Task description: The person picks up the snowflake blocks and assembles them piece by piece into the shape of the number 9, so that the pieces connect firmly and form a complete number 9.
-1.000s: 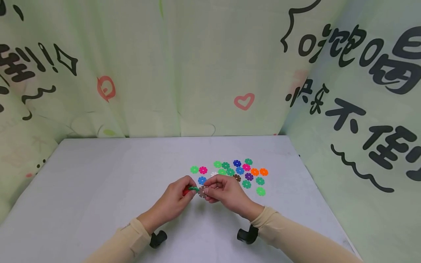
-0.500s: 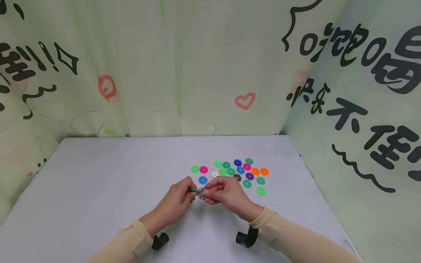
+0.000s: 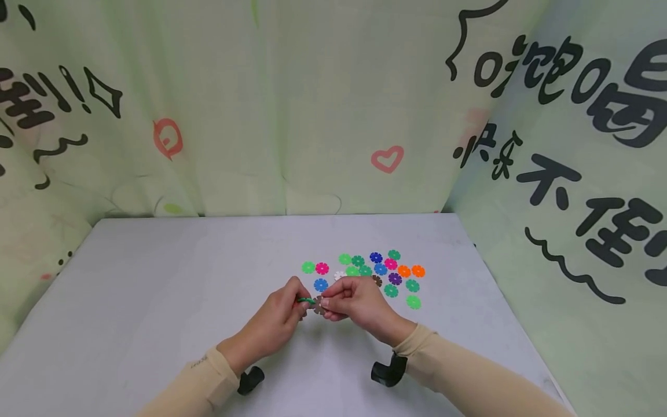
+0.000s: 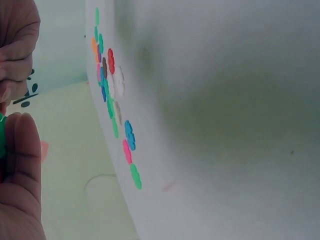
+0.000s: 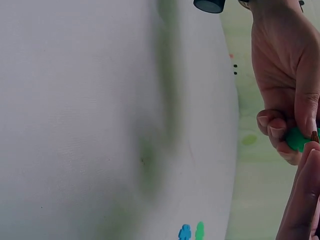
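In the head view, my left hand (image 3: 273, 321) pinches a green notched plastic snowflake disc (image 3: 306, 300) seen nearly edge-on. My right hand (image 3: 365, 307) pinches a brown snowflake disc (image 3: 318, 306) between thumb and fingers. The brown disc's edge meets the green one; how deeply they are joined is too small to tell. Both hands are raised over the table, close together. In the right wrist view, the green disc (image 5: 296, 140) shows below the left thumb, and the brown disc (image 5: 314, 136) shows only as a thin edge. The left fingers hide part of what that hand holds.
Behind the hands, several snowflake discs lie flat on the white table (image 3: 172, 301), among them a blue disc (image 3: 321, 285), a pink disc (image 3: 322, 268) and an orange disc (image 3: 418, 271). A printed curtain (image 3: 312, 116) stands along the table's back edge.
Both hands stay nearly in place, with small finger shifts around the discs. A red piece visible at the left fingers a second ago is now hidden in the head view.
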Available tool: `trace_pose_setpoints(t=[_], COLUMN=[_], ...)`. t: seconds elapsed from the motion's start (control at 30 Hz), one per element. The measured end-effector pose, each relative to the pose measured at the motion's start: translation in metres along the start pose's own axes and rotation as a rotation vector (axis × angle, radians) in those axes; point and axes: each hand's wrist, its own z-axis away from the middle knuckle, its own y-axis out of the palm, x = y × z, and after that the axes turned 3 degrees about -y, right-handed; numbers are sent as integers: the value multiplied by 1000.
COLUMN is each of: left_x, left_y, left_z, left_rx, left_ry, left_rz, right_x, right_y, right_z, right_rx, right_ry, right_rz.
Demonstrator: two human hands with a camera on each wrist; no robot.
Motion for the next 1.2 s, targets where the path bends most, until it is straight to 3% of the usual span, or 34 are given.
trace_pose_setpoints(t=[0.3,0.6,0.8,0.93,1.2], left_x=[0,-2,0,1,-4], left_y=[3,4,4,4,6], left_z=[0,2,2,1,1], left_rx=[29,-13,-16,3,1], left_ry=[-11,17,-40,-45,-30], left_rz=[35,74,162,198,153], right_x=[-4,-3,-4,-4,-1], right_y=[-1,-4,-8,-8,-8], right_z=[2,1,-1,-1,-2], right_rx=[15,45,54,59,64], right_ry=[10,4,17,21,31], right_rz=[-11,0,-10,-11,-3])
